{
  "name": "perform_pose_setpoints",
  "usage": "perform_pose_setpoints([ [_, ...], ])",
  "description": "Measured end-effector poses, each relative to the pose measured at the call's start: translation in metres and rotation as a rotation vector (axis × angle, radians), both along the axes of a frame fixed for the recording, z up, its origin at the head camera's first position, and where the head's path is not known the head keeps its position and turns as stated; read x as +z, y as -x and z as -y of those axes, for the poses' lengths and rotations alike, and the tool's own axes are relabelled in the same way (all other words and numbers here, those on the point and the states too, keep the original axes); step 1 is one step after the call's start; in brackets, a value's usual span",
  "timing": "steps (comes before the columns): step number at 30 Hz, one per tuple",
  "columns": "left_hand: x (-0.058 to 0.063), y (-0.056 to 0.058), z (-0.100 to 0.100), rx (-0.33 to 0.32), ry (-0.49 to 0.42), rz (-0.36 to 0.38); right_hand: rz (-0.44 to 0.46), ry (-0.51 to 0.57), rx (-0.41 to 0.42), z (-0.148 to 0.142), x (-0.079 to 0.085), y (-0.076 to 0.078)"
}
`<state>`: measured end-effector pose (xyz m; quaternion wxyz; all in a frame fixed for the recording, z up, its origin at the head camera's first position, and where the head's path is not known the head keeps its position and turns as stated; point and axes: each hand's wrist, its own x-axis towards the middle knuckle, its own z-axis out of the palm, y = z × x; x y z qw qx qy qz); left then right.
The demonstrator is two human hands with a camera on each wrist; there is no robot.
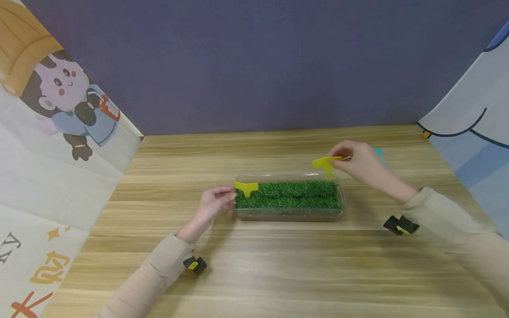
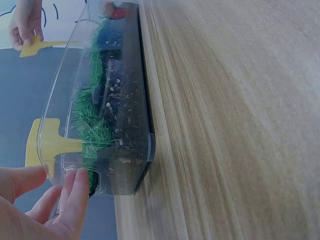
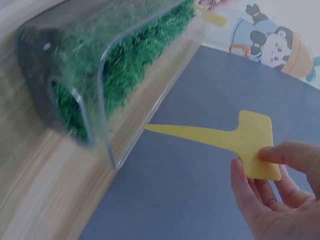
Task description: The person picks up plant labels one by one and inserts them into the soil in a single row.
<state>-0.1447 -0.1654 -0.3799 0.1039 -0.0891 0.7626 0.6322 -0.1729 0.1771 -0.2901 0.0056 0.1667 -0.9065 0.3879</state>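
Observation:
A clear plastic box [image 1: 290, 216] lined with green artificial grass [image 1: 288, 190] stands on the table. In its left end a yellow T-shaped plant label [image 1: 246, 188] stands upright in the grass. My left hand [image 1: 210, 203] touches that end wall; the left wrist view shows its fingers [image 2: 75, 200] extended against the cutout and the thumb near the label. My right hand [image 1: 358, 163] pinches a second yellow plant label [image 3: 255, 145] by its wide head, thumb on one face. Its pointed stem angles down over the box's far right corner in the head view.
Beyond my right wrist lies a teal piece [image 1: 379, 151], mostly hidden. Through the clear wall, dark soil-like filling [image 2: 115, 95] and a red item [image 2: 116, 12] show. A dark blue panel [image 1: 274, 66] rises behind the wooden table [image 1: 278, 269], with printed walls at both sides.

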Motion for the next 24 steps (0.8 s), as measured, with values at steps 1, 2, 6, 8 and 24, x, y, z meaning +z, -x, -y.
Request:
perform_pose_setpoints([
  [1, 0.0, 0.0, 0.0, 0.0, -0.002, 0.001, 0.007, 0.01, -0.001, 0.003, 0.0, 0.0],
  [2, 0.0, 0.0, 0.0, 0.0, -0.005, 0.0, 0.008, 0.015, -0.002, 0.006, -0.001, 0.0],
  [6, 0.0, 0.0, 0.0, 0.003, -0.004, -0.001, 0.018, 0.042, 0.0, 0.019, -0.002, -0.001],
  [8, 0.0, 0.001, 0.0, 0.002, 0.0, -0.002, 0.014, 0.056, 0.009, 0.026, -0.003, -0.001],
  [24, -0.001, 0.001, 0.0, 0.01, -0.017, 0.012, 0.072, 0.171, 0.072, 0.066, -0.022, 0.001],
])
